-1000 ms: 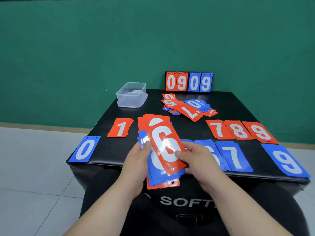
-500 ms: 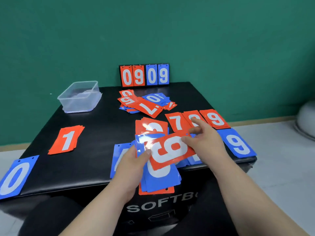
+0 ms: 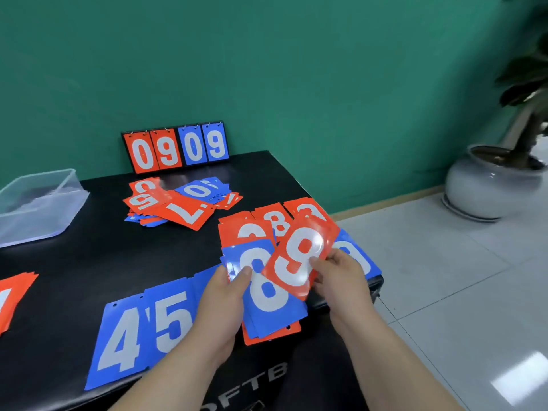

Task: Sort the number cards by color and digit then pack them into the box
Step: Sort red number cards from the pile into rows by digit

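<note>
Two hands over the table edge: one holds a card stack, the other a single red 9.

Left hand (image 3: 225,301) grips the card stack (image 3: 267,295), blue 8 on top, thumb clamped on its face; the fingers underneath are hidden. Right hand (image 3: 341,280) pinches the red 9 card (image 3: 299,256), tilted and overlapping the stack's right edge, thumb on the front, other fingers mostly behind it. Red cards stick out above and below the stack, digits covered. Sorted cards lie on the black table (image 3: 89,262): blue 4 (image 3: 121,342), blue 5 (image 3: 169,318) partly under the left wrist, red 8 (image 3: 277,222) half covered, and a blue card (image 3: 360,259) mostly hidden by the right hand. The red pile (image 3: 12,298) is cut off at the left. The clear box (image 3: 38,203) sits far left, cropped, contents blurry. The unsorted pile (image 3: 181,203) lies before the 0909 scoreboard (image 3: 178,148).
</note>
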